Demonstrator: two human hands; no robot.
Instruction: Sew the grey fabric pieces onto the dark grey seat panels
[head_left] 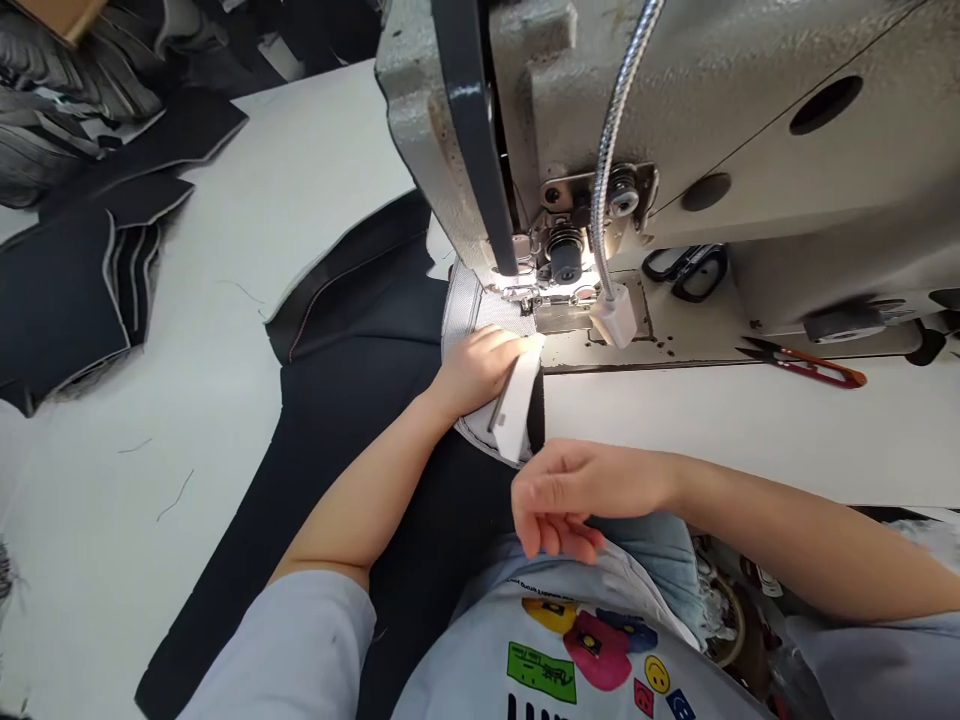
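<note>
My left hand (480, 368) lies on a light grey mesh piece (459, 310) at the sewing machine's needle area, its fingertips at a white strip (516, 405). Whether the fingers grip the strip or only press on it is unclear. Dark fabric (367, 400) spreads under my left forearm and toward my lap. Just in front of the table edge, my right hand (559, 497) hangs in the air with its fingers loosely curled and apart, holding nothing. The lit presser foot (527, 303) sits over the mesh piece's upper right part.
The sewing machine (720, 110) fills the upper right. Black scissors (688, 272) lie behind the needle plate, and red-handled snips (806, 367) rest on the right. Stacked dark fabric pieces (60, 290) are at the left of the white table (202, 400), with loose threads nearby.
</note>
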